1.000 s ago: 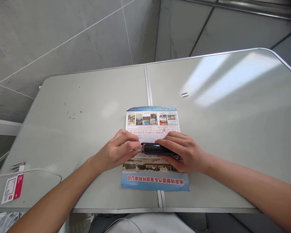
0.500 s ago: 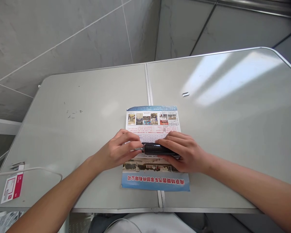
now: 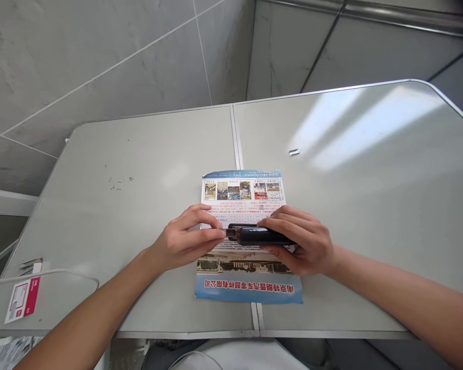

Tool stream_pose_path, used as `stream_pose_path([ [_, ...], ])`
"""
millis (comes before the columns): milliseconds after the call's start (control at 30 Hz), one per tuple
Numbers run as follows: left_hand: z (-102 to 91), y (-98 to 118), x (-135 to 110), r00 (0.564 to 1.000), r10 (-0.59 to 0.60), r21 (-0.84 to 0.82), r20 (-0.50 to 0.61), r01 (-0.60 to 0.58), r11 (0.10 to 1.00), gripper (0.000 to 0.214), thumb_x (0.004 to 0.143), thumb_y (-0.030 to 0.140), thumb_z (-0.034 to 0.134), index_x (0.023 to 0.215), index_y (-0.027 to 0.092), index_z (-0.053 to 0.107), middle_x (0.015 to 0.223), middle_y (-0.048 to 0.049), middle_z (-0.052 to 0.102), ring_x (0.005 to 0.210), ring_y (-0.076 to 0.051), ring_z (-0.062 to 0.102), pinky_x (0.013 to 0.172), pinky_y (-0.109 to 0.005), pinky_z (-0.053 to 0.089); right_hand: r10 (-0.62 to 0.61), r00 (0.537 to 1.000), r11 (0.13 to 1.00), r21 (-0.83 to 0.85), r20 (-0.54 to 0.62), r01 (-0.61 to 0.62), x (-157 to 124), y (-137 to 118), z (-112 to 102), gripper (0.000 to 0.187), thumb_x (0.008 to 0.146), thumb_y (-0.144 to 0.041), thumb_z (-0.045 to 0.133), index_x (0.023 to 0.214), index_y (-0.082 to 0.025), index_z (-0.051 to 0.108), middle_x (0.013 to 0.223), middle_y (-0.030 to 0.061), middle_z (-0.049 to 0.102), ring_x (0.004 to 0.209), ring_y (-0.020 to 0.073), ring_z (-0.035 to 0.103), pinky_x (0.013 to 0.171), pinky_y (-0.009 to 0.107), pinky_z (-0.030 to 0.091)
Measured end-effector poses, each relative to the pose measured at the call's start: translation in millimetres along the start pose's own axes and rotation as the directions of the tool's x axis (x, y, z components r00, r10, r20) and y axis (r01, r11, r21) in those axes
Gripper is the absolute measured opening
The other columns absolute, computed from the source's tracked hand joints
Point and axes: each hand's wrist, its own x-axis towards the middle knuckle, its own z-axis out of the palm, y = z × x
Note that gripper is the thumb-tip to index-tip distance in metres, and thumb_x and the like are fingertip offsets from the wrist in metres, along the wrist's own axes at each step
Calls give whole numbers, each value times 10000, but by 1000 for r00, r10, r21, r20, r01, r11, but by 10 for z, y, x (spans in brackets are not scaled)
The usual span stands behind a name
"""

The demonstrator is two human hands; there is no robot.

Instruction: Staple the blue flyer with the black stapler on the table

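Observation:
A black stapler [image 3: 264, 236] lies across a printed flyer [image 3: 250, 295] in the middle of the table. My right hand [image 3: 304, 239] is wrapped over the stapler's right part, its fingers on top and its thumb along the near side. At the stapler's left end, a narrow metal part [image 3: 230, 233] sticks out. My left hand [image 3: 191, 236] pinches the tip of that part between thumb and forefinger. Those fingertips cover the part's outer end.
A red and white box [image 3: 23, 298] with staple strips [image 3: 33, 265] beside it sits at the table's left edge, under a white cable [image 3: 61, 271]. A short staple strip [image 3: 294, 152] lies farther back on the right. Loose staples [image 3: 118, 184] are scattered at the left.
My right hand and the stapler have shifted slightly right. More of the metal part shows between the stapler and my left fingers, which have stayed nearly in place.

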Motion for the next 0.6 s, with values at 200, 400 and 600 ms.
stream_pose_path([
  [200, -46, 27, 46, 995, -9, 93, -96, 18, 996, 260, 937, 118, 704, 1140, 281, 719, 985, -23, 752, 850, -139, 730, 1002, -429, 596, 56, 993, 998, 41, -102, -52, 34, 13, -78, 302, 909, -227, 625, 1208, -194, 650, 830, 83, 700, 686, 228, 618, 593, 372, 520],
  [400, -58, 15, 58, 997, 63, 34, -48, -62, 998, 238, 951, 98, 665, 1090, 286, 711, 912, -13, 734, 792, -145, 705, 842, -367, 575, -66, 997, 997, 31, -50, 68, 39, 18, -129, 369, 898, -216, 590, 1262, -184, 639, 829, 89, 713, 678, 234, 635, 594, 385, 533],
  [600, 56, 109, 55, 990, 107, 40, 91, -111, 993, 144, 945, 221, 726, 1031, 234, 612, 894, -6, 734, 771, -141, 670, 780, -331, 500, -296, 950, 955, 9, 103, 296, -6, -83, 12, 374, 930, -199, 500, 1274, -105, 612, 911, 129, 753, 721, 243, 661, 607, 397, 529],
])
